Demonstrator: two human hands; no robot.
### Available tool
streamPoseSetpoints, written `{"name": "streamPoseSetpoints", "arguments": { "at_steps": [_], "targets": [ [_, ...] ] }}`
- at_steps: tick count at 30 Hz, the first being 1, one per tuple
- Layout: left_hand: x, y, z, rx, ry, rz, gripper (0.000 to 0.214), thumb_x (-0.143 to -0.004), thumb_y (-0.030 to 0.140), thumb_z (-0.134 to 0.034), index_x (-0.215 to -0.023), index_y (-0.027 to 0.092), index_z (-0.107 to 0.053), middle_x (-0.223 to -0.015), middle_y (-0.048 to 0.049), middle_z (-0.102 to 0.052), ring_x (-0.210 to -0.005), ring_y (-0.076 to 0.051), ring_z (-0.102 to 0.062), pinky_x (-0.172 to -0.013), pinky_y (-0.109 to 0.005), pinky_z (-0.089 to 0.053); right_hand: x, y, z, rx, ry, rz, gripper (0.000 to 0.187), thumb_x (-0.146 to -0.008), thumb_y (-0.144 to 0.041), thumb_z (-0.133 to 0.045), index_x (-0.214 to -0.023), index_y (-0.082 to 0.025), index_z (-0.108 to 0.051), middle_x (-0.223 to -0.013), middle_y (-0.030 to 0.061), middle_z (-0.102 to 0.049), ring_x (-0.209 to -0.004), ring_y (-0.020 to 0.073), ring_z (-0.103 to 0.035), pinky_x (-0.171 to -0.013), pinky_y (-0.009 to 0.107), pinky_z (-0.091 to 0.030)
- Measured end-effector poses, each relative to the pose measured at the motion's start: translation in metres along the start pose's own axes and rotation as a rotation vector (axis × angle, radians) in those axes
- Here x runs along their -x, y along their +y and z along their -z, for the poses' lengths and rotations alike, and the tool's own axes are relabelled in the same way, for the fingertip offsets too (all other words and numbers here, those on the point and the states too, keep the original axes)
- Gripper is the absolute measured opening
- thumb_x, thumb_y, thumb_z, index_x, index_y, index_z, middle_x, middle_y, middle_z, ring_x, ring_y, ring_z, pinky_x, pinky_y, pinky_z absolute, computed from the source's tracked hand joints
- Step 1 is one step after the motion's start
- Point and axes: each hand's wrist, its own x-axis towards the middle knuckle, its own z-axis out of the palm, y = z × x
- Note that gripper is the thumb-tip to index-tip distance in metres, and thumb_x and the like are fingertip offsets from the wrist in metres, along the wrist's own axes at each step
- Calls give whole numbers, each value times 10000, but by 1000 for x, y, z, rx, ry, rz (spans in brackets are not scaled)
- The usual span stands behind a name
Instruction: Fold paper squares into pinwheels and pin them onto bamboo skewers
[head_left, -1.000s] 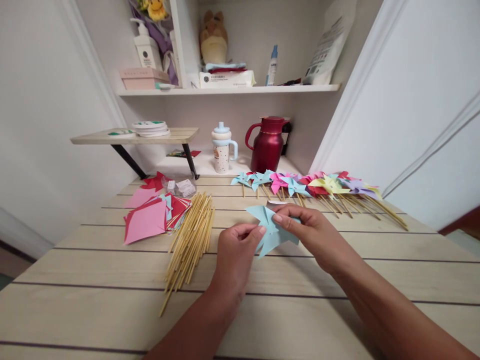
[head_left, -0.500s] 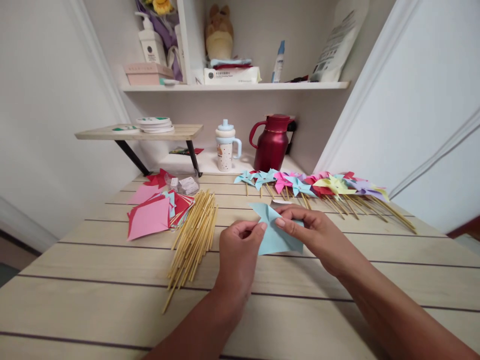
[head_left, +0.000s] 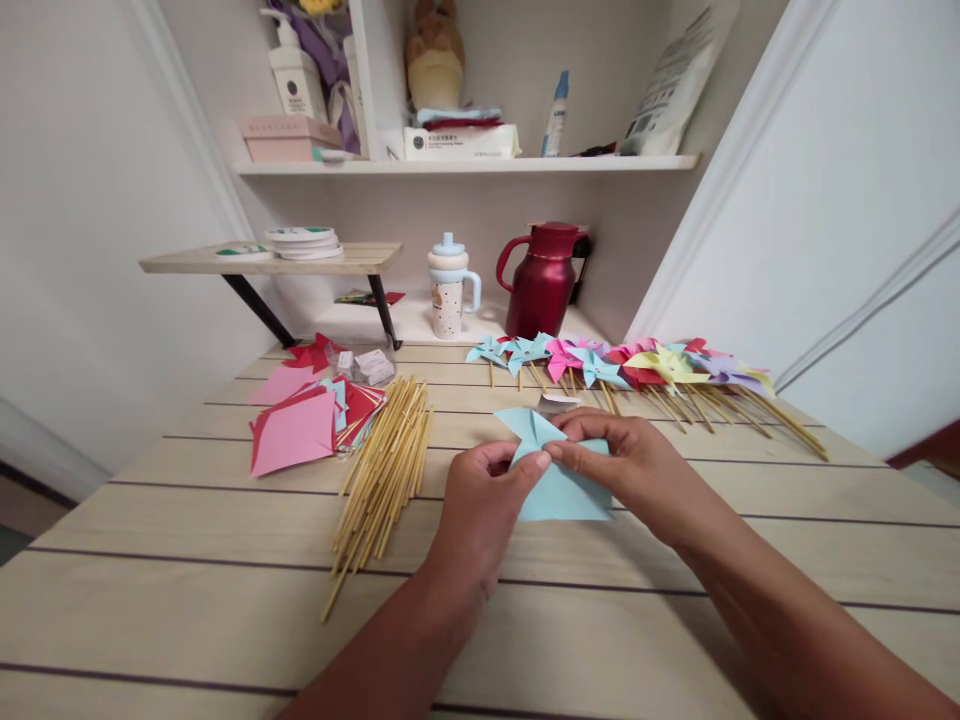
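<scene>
Paper stack (head_left: pixel 296 432), pink and red sheets w/ a few blue edges showing, lies flat and fanned at far left of wooden table (head_left: pixel 187 590). Behind it is a clear packet (head_left: pixel 369 366) holding small white parts, too small to identify. Just right of the stack is a bundle of bamboo sticks (head_left: pixel 382 465), laid roughly parallel, front-to-back, w/ some upper ends touching the red sheets.

Left hand (head_left: pixel 480 510) is at centre of view, approx. mid-table. Thumb and forefinger are closed in a narrow pinch on the left part of blue paper piece (head_left: pixel 566 492). Other fingers are curled under; their state cannot be read.

Blue paper piece is partly folded, w/ one flap raised to a point at the top and the lower part flat on the table. Position: between both hands, right of the sticks, in front of the pinwheel row.

Right hand (head_left: pixel 637 470) lies over the upper right part of the piece. Its thumb and forefinger tips are closed on a flap near the piece's centre, touching the left-hand fingertips. Remaining fingers are bent, resting on the paper.

Rear centre: spouted cup (head_left: pixel 448 290) and red jug (head_left: pixel 541 282) stand side by side, not touching. Right rear of table: row of pinwheels (head_left: pixel 645 368) in blue, pink, red, yellow and lilac, heads overlapping, sticks angled toward the right front.
</scene>
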Motion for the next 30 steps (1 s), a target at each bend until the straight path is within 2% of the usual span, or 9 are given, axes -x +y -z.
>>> {"name": "streamPoseSetpoints", "arguments": {
  "at_steps": [9,13,15,18,20,23,25,27,30],
  "targets": [
    [-2,-4,0,79,50,62,275,-653,372,-818,-786,142,-748,-722,-33,-686,-635,-134,-566,-606,-245,-420,1,-2,0,9,-52,6,277,-776,-464,-714,-686,-207,-660,-907,16,-658,-752,156,-552,-608,271,-374],
    [-1,-1,0,80,61,37,252,-661,364,-807,-760,141,-747,-728,-39,-677,-641,-142,-556,-616,-258,-418,2,-5,-2,-18,-80,-76,361,-824,-563,-640,-727,-216,-620,-693,-17,-565,-599,124,-459,-523,260,-304],
    [0,0,1,96,66,10,244,-663,374,-806,-724,148,-736,-735,-33,-668,-651,-145,-553,-632,-264,-421,2,-6,-3,-50,-58,-82,386,-871,-611,-552,-845,-237,-646,-727,-9,-590,-632,140,-497,-544,265,-341],
    [0,0,2,114,88,-34,238,-659,376,-810,-683,157,-721,-733,-24,-648,-678,-152,-556,-650,-267,-424,2,-7,-4,-126,34,-69,428,-893,-635,-497,-1113,-299,-646,-1028,31,-682,-917,207,-605,-754,314,-457],
    [-1,0,3,108,91,-58,221,-677,368,-797,-698,160,-724,-764,-33,-653,-706,-164,-568,-665,-275,-433,2,-7,-4,-205,25,-125,529,-847,-635,-574,-1275,-323,-572,-1104,50,-688,-1007,244,-617,-833,357,-474],
    [-3,-1,4,45,108,-128,175,-714,336,-764,-727,164,-738,-858,-58,-673,-788,-192,-598,-713,-295,-456,2,-8,-4,-311,-71,-208,806,-718,-544,-763,-1421,-313,-444,-1086,65,-701,-986,258,-640,-836,381,-490],
    [-3,0,4,-26,130,-202,140,-732,312,-747,-732,172,-748,-901,-64,-678,-853,-210,-616,-754,-304,-466,2,-8,-4,-355,-104,-240,812,-656,-475,-826,-1378,-303,-496,-1081,55,-704,-978,244,-637,-833,360,-487],
    [-2,1,3,-95,142,-270,117,-750,293,-731,-733,181,-759,-911,-61,-679,-882,-217,-628,-777,-308,-471,2,-8,-3,-374,-136,-260,616,-614,-433,-857,-1168,-273,-642,-990,25,-706,-907,209,-623,-794,316,-474],
    [0,3,1,-166,156,-333,102,-763,269,-717,-719,190,-764,-889,-53,-678,-867,-210,-637,-773,-305,-474,2,-8,-2,-387,-171,-269,395,-563,-364,-889,-868,-224,-681,-780,-27,-651,-739,141,-554,-703,262,-425]
  ]
}}
